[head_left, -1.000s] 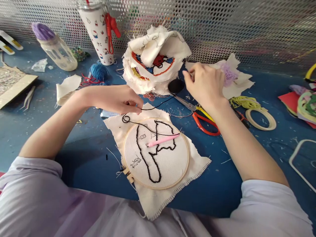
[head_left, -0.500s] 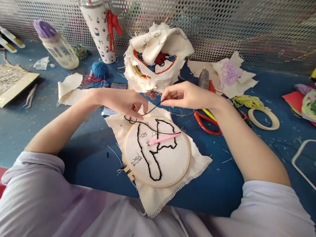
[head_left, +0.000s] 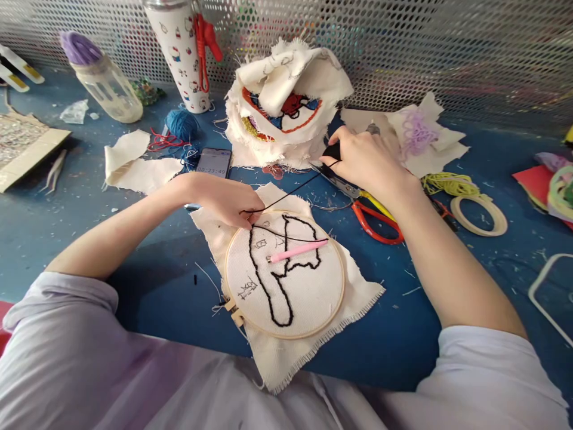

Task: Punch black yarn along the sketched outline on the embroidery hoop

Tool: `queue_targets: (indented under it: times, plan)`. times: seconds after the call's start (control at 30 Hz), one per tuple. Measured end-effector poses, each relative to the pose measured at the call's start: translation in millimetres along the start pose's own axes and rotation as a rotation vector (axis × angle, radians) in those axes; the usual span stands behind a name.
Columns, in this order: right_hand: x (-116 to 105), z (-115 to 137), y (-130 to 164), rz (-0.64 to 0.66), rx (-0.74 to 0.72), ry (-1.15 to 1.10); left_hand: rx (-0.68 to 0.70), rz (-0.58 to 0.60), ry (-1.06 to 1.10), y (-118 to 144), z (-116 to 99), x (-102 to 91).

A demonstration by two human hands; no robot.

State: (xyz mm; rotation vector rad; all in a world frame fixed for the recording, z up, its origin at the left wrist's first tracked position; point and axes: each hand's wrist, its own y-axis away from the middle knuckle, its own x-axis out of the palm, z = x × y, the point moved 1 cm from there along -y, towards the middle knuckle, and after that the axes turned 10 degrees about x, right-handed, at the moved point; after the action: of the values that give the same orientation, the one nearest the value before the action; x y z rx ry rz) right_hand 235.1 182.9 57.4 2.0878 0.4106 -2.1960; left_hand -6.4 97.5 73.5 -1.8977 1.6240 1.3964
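A wooden embroidery hoop (head_left: pixel 340 280) holds cream cloth with a black stitched outline, lying on the blue table in front of me. A pink punch needle (head_left: pixel 298 251) rests on the cloth inside the hoop. My left hand (head_left: pixel 226 200) presses on the hoop's upper left edge and pinches a black thread (head_left: pixel 290 192). The thread runs taut up and right to my right hand (head_left: pixel 364 161), which grips a black yarn spool (head_left: pixel 332 151) beside the pile of embroidered cloths (head_left: pixel 286 107).
Red and yellow scissors (head_left: pixel 371 216) lie under my right wrist. A phone (head_left: pixel 213 162), blue yarn ball (head_left: pixel 181 124), patterned tumbler (head_left: pixel 181 54) and a bottle (head_left: pixel 105 86) sit at the back left. Tape ring (head_left: pixel 478 215) and yellow yarn lie right. A perforated metal wall stands behind.
My right hand moved from the thread near my left hand up and right to the black spool, pulling the thread taut. My left hand shifted slightly down onto the hoop edge.
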Motion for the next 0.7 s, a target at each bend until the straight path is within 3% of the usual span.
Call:
queue_targets:
  times: [0.07,0.17,0.27,0.37,0.47,0.6,0.7]
  plan:
    - [-4.7,1.7,2.2,-0.028,0.024,-0.034,0.038,-0.050,0.047,2.5,-1.3,-4.3]
    - [-12.4,5.4,4.2,0.009,-0.002,-0.212,0.096,-0.297,0.189,5.3,-1.7,-12.3]
    - [-16.1,10.4,4.9,0.179,-0.085,-0.429,0.071,-0.594,0.327,1.9,2.6,-14.0]
    - [-14.9,15.5,5.7,0.403,-0.180,-0.476,0.058,-0.768,0.329,-7.5,7.5,-8.4]
    - [-11.5,17.6,5.6,0.507,-0.250,-0.421,0.052,-0.792,0.217,-16.2,9.5,-2.2]
    - [-7.5,9.6,2.3,0.325,-0.150,-0.232,-0.045,-0.759,0.070,-17.3,8.1,-1.2]
    - [-7.0,1.4,3.9,0.367,-0.196,-0.136,-0.124,-0.724,-0.038,-12.7,3.5,-2.7]
